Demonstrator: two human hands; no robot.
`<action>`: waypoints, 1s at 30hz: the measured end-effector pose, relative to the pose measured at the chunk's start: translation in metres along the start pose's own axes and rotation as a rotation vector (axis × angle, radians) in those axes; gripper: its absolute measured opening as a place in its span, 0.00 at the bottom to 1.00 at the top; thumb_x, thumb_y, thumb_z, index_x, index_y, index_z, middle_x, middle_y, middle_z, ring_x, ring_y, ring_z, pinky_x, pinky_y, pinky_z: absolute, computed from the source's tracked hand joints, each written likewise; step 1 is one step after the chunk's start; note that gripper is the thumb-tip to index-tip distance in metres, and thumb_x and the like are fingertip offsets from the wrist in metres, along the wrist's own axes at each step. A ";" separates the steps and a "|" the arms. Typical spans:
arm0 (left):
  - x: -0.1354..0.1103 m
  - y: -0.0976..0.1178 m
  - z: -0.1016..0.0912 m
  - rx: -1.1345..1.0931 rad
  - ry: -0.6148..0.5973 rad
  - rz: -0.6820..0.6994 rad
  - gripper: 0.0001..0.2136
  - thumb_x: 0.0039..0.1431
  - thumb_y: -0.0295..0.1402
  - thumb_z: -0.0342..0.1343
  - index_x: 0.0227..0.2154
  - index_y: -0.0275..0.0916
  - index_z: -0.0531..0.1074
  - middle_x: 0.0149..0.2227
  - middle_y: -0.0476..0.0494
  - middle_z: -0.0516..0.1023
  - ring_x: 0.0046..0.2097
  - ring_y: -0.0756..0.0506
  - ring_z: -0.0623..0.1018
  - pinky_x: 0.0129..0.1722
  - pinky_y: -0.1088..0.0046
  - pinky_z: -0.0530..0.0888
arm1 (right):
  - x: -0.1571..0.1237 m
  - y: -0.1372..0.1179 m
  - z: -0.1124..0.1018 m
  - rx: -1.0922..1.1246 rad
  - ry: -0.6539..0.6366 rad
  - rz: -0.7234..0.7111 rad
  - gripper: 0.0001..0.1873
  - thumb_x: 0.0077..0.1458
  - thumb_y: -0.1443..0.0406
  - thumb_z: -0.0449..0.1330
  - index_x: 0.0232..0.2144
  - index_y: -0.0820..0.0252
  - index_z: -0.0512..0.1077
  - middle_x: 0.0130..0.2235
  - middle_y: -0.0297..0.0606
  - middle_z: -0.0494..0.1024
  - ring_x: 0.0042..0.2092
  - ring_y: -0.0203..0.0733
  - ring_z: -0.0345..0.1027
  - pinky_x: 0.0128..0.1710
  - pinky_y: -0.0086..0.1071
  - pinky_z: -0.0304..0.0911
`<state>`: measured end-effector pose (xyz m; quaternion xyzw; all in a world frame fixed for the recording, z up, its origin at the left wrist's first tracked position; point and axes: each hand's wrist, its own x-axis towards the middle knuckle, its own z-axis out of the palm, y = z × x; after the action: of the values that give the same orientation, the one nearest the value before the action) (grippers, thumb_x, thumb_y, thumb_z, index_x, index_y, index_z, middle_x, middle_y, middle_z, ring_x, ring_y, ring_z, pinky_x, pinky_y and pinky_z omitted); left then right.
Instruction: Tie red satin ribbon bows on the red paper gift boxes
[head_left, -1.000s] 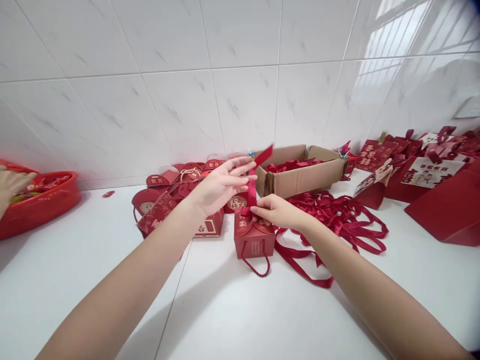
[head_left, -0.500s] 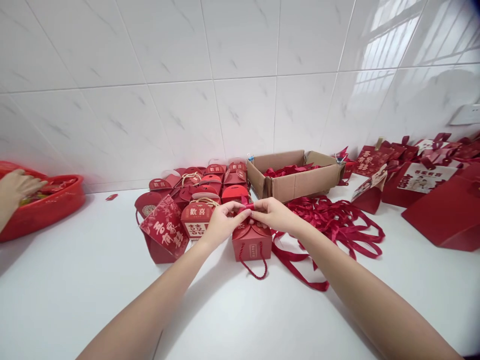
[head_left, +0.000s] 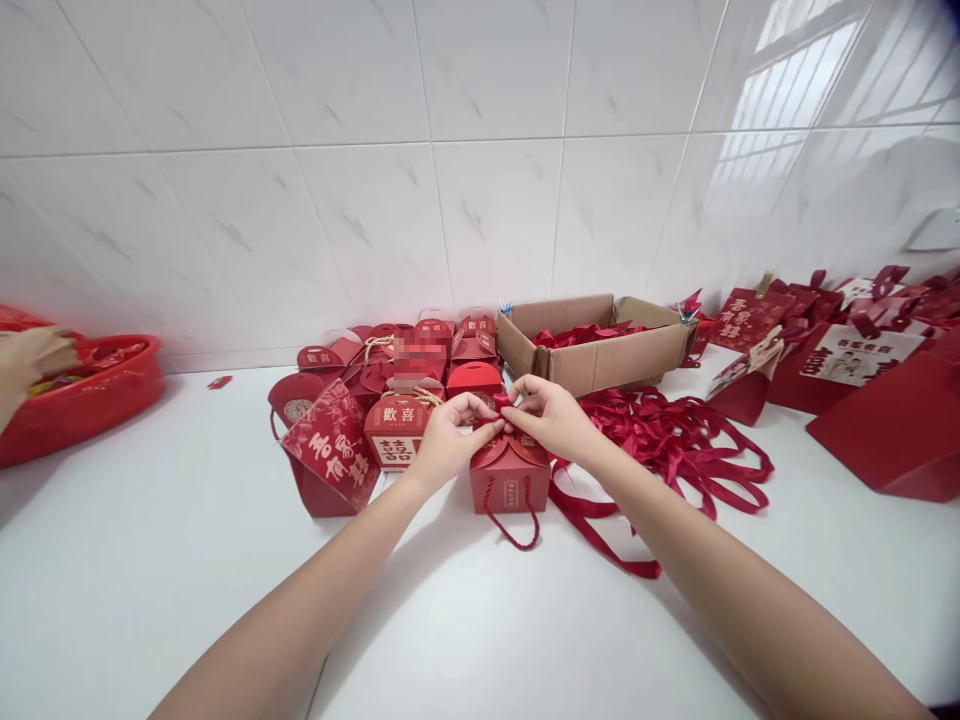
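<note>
Pinching red ribbon (head_left: pixel 502 402) w/ L hand (head_left: pixel 450 435) & R hand (head_left: pixel 553 420); red box (head_left: pixel 510 482) just under both.

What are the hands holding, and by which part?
The left hand and right hand pinch a red ribbon atop the red gift box; whether by knot or loop is hidden.

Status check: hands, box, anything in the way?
Left hand, right hand: pinching red ribbon. Small red box: upright beneath. Loose ribbons close on its right; nothing visible blocks either hand.
</note>
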<state>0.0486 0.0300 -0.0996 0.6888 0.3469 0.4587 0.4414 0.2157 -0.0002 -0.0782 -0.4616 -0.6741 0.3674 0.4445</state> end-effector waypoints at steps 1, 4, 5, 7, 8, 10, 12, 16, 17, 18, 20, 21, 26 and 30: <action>0.000 0.000 0.000 0.012 0.005 0.009 0.09 0.47 0.32 0.62 0.26 0.36 0.66 0.29 0.49 0.72 0.33 0.51 0.74 0.36 0.75 0.71 | -0.001 -0.002 0.001 -0.046 0.040 0.011 0.07 0.50 0.63 0.57 0.31 0.56 0.60 0.24 0.30 0.73 0.26 0.35 0.67 0.26 0.27 0.59; -0.001 -0.001 0.001 0.040 0.018 0.026 0.09 0.47 0.32 0.62 0.26 0.36 0.67 0.30 0.48 0.73 0.33 0.51 0.73 0.35 0.76 0.70 | -0.004 -0.005 0.005 -0.200 0.188 -0.010 0.11 0.47 0.64 0.59 0.32 0.56 0.60 0.24 0.29 0.72 0.28 0.36 0.67 0.29 0.29 0.59; -0.001 -0.001 0.001 0.048 0.023 0.026 0.09 0.46 0.32 0.62 0.26 0.36 0.67 0.29 0.48 0.73 0.33 0.51 0.73 0.35 0.76 0.70 | -0.004 -0.005 0.005 -0.252 0.230 -0.034 0.12 0.46 0.64 0.60 0.32 0.56 0.60 0.26 0.30 0.72 0.30 0.37 0.67 0.30 0.29 0.60; -0.002 0.001 0.002 0.063 0.033 0.021 0.09 0.46 0.32 0.62 0.25 0.36 0.67 0.29 0.48 0.72 0.33 0.51 0.73 0.35 0.76 0.69 | -0.004 -0.005 0.005 -0.343 0.288 -0.081 0.14 0.45 0.63 0.61 0.33 0.57 0.60 0.31 0.32 0.72 0.33 0.38 0.67 0.32 0.30 0.60; -0.002 0.002 0.002 0.067 0.038 0.017 0.09 0.46 0.33 0.62 0.25 0.36 0.67 0.28 0.49 0.72 0.32 0.51 0.72 0.34 0.76 0.69 | -0.004 -0.005 0.004 -0.380 0.298 -0.109 0.14 0.45 0.63 0.61 0.33 0.57 0.61 0.32 0.33 0.72 0.33 0.38 0.67 0.32 0.30 0.60; -0.002 0.005 0.002 0.071 0.041 0.011 0.10 0.46 0.34 0.62 0.25 0.36 0.66 0.28 0.49 0.72 0.32 0.51 0.72 0.34 0.76 0.69 | -0.004 -0.006 0.000 -0.432 0.255 -0.183 0.11 0.48 0.64 0.60 0.35 0.57 0.63 0.33 0.33 0.72 0.33 0.37 0.66 0.32 0.30 0.60; -0.002 0.008 0.002 0.075 0.032 0.008 0.10 0.46 0.34 0.62 0.25 0.36 0.66 0.28 0.49 0.72 0.32 0.52 0.72 0.34 0.76 0.69 | -0.005 -0.008 -0.006 -0.474 0.134 -0.289 0.08 0.50 0.66 0.59 0.36 0.57 0.66 0.34 0.33 0.73 0.34 0.36 0.66 0.33 0.29 0.59; -0.003 0.010 0.000 0.080 -0.014 0.003 0.10 0.46 0.34 0.61 0.27 0.36 0.66 0.30 0.49 0.72 0.33 0.51 0.72 0.34 0.76 0.69 | -0.006 -0.014 -0.016 -0.636 -0.046 -0.348 0.06 0.54 0.65 0.58 0.36 0.58 0.73 0.38 0.38 0.74 0.37 0.38 0.67 0.36 0.30 0.59; -0.003 0.010 0.000 0.082 -0.027 0.006 0.09 0.47 0.34 0.61 0.27 0.36 0.66 0.31 0.48 0.72 0.33 0.51 0.72 0.34 0.76 0.69 | -0.007 -0.014 -0.017 -0.682 -0.060 -0.326 0.07 0.54 0.64 0.59 0.36 0.59 0.74 0.38 0.39 0.74 0.37 0.38 0.67 0.36 0.30 0.59; -0.003 0.010 0.000 0.085 -0.040 0.012 0.09 0.48 0.34 0.61 0.28 0.36 0.67 0.32 0.48 0.72 0.34 0.50 0.72 0.35 0.75 0.70 | -0.007 -0.015 -0.017 -0.721 -0.069 -0.306 0.08 0.54 0.64 0.59 0.37 0.59 0.75 0.38 0.40 0.74 0.37 0.39 0.67 0.36 0.31 0.59; -0.003 0.010 -0.001 0.098 -0.063 0.034 0.09 0.49 0.34 0.60 0.29 0.36 0.67 0.33 0.47 0.73 0.36 0.50 0.72 0.36 0.74 0.70 | -0.007 -0.016 -0.017 -0.775 -0.082 -0.291 0.10 0.55 0.63 0.59 0.40 0.58 0.75 0.37 0.40 0.74 0.37 0.40 0.66 0.36 0.31 0.58; -0.003 0.010 -0.001 0.107 -0.072 0.045 0.08 0.50 0.34 0.60 0.29 0.36 0.67 0.33 0.47 0.73 0.36 0.49 0.73 0.37 0.74 0.70 | -0.007 -0.017 -0.017 -0.789 -0.087 -0.293 0.11 0.55 0.64 0.58 0.41 0.58 0.75 0.36 0.40 0.74 0.37 0.40 0.66 0.35 0.31 0.58; -0.004 0.014 -0.001 0.174 -0.094 0.060 0.06 0.51 0.32 0.58 0.30 0.37 0.67 0.33 0.48 0.73 0.36 0.49 0.73 0.35 0.75 0.70 | -0.008 -0.018 -0.015 -0.830 -0.136 -0.285 0.10 0.57 0.65 0.56 0.38 0.57 0.77 0.34 0.39 0.73 0.34 0.38 0.64 0.31 0.30 0.56; -0.005 0.019 -0.002 0.292 -0.074 0.120 0.04 0.52 0.31 0.56 0.30 0.38 0.68 0.34 0.47 0.73 0.37 0.48 0.73 0.37 0.73 0.69 | -0.008 -0.016 -0.015 -0.786 -0.105 -0.304 0.10 0.56 0.65 0.56 0.33 0.60 0.78 0.33 0.40 0.69 0.38 0.41 0.62 0.35 0.31 0.58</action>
<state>0.0463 0.0188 -0.0838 0.7815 0.3516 0.4034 0.3207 0.2268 -0.0114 -0.0608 -0.4718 -0.8451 0.0359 0.2488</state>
